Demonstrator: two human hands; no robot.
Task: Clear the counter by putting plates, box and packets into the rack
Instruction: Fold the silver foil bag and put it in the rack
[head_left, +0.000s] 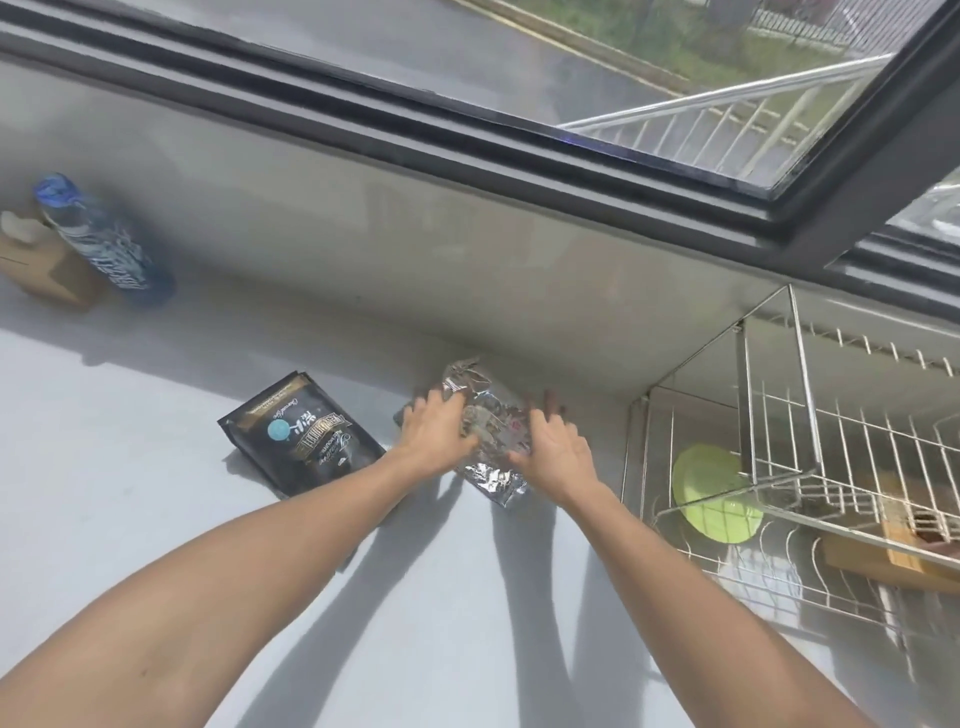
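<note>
A crinkled silver foil packet (485, 415) lies on the pale counter near the back wall. My left hand (434, 434) grips its left side and my right hand (556, 449) grips its right side, so both hold it. To the left lies a black coffee packet (301, 434), flat on the counter and untouched. At the right stands the steel wire rack (779, 415); a green plate (714, 496) stands in its lower tier, and a wooden box (893, 545) sits further right inside it.
A blue bottle (104, 244) and a brown cardboard box (41, 265) stand at the far left by the wall. A dark-framed window (519, 135) runs above the counter. The counter (156, 519) spreads wide in front of me.
</note>
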